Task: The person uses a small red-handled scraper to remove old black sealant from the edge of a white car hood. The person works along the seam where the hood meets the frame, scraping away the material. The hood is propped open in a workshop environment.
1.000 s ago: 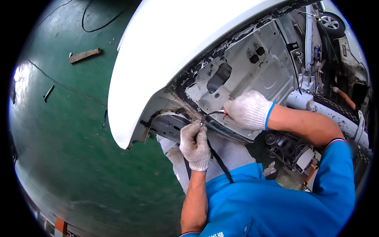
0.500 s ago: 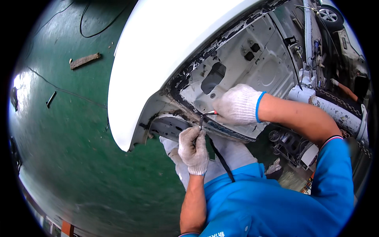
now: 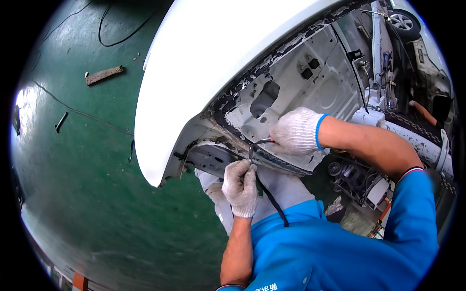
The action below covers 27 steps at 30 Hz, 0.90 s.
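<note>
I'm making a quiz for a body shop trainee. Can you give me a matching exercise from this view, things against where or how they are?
Things:
1. left hand
2. right hand
3. wooden block
4. white car body panel

Places or states:
A. lying on the green floor, upper left
B. curving over the work area
C. gripping the black cable from below
D. pressed to the panel's lower edge, holding a tool

Pairs: 1-C, 2-D, 3-A, 4-B
</note>
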{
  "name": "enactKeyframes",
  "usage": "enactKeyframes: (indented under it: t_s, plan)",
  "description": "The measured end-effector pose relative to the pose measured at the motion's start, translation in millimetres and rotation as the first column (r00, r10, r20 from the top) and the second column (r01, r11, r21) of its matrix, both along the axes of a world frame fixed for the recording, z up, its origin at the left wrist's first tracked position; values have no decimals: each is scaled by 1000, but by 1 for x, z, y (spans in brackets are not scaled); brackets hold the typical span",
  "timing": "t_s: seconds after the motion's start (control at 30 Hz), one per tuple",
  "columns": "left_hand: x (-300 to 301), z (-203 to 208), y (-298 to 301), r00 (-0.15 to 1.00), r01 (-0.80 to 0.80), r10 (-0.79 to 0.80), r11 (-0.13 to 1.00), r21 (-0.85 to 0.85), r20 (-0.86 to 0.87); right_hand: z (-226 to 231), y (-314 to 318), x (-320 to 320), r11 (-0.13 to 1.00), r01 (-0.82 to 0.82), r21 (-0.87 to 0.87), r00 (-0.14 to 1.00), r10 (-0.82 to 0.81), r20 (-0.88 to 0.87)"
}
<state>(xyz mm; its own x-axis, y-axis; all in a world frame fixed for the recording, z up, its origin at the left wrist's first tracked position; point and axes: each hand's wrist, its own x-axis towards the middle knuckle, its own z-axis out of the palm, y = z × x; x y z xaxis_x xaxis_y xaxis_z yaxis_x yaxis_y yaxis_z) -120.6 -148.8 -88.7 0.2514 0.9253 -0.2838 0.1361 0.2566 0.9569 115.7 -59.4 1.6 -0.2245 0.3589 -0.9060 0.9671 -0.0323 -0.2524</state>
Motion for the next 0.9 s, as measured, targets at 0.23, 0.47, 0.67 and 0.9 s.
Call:
enactKeyframes:
  t_s: [0.23, 0.47, 0.67, 0.9]
  plan:
    - [-7, 0, -5, 1000, 22, -22, 1000, -17, -19, -3, -15, 6, 982, 187, 11, 980, -186, -70]
    - [-4, 4, -7, 997, 54, -51, 997, 50, -62, -7, -7, -5, 996, 78, 44, 997, -77, -22]
    - [-1, 12, -4, 1000, 5, -5, 1000, -22, 3, -15, -11, -15, 993, 18, 114, 999, -12, -52]
    - [-17, 5, -6, 1000, -1, 1, 1000, -28, -21, 21, -13, 1, 995, -77, -62, 997, 78, 23]
